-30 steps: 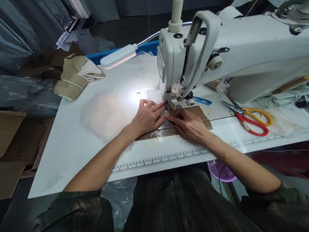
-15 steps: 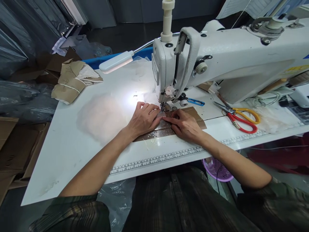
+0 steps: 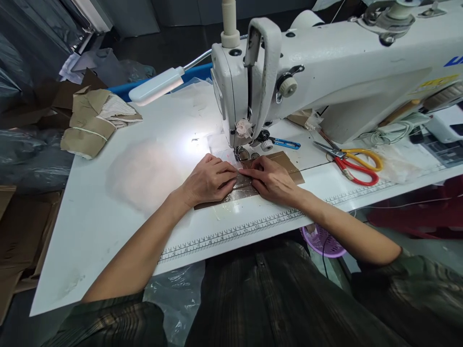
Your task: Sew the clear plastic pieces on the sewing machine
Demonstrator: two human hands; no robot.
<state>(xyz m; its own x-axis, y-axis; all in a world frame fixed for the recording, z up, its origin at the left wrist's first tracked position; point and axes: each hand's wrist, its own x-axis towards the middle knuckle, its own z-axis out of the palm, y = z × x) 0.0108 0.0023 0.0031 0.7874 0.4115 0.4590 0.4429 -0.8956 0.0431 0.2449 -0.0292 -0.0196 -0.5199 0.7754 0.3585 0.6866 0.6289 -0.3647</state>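
Note:
Under the white sewing machine's needle area, by the presser foot, lies a small piece of pale sheer fabric. My left hand is just left of the foot, palm down with fingers curled, its fingertips at the fabric's near edge. Opposite it, my right hand has its index finger stretched toward the left fingertips and the other fingers bent under. Both hands pinch at the fabric, though the held part is mostly hidden. Beneath them is a brown, shiny taped sheet on the table.
A fluffy heap of sheer pale fabric lies left. Behind are a lamp and a tied brown bundle. Blue thread snips and red-and-yellow scissors lie right. A printed ruler runs along the front edge of the table.
The camera view has shifted, so the machine and table appear higher and further left. My left fingers are curled a little more; both hands stay together in front of the presser foot.

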